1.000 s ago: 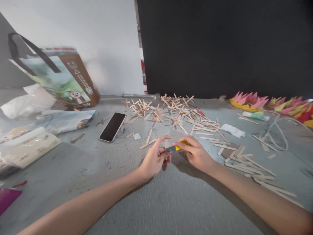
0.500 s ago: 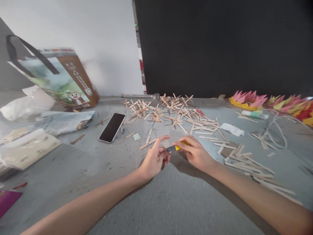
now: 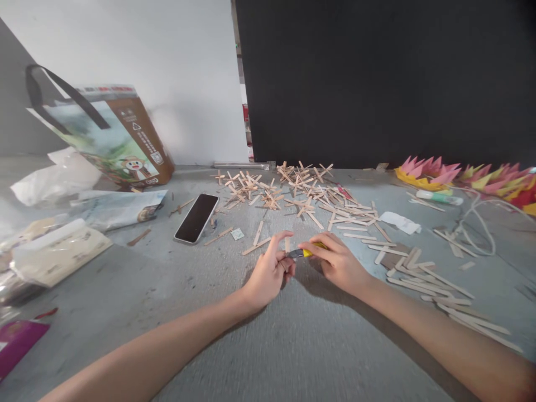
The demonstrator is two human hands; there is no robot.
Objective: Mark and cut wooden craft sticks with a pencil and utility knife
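In the middle of the table, my right hand (image 3: 341, 265) is closed around the yellow handle of a utility knife (image 3: 307, 252), whose grey blade end points left. The blade meets the fingers of my left hand (image 3: 268, 276). Thumb and lower fingers of that hand are curled in, while its index finger reaches out above the blade. A short length of wooden craft stick (image 3: 287, 244) shows upright between the index finger and the blade; its lower end is hidden at the left fingertips. Just beyond lie two loose craft sticks (image 3: 256, 247).
Behind the hands is a pile of crossed sticks (image 3: 268, 190); loose sticks (image 3: 427, 276) spread right. A phone (image 3: 196, 218), a paper bag (image 3: 125, 139) and plastic packets (image 3: 62, 251) lie left. Paper crowns (image 3: 429, 173), a glue stick (image 3: 439, 197) and a white cable (image 3: 473, 245) lie right.
The whole view has shifted slightly, so everything appears a little further right. Both hands keep nearly the same pose around the knife and stick.
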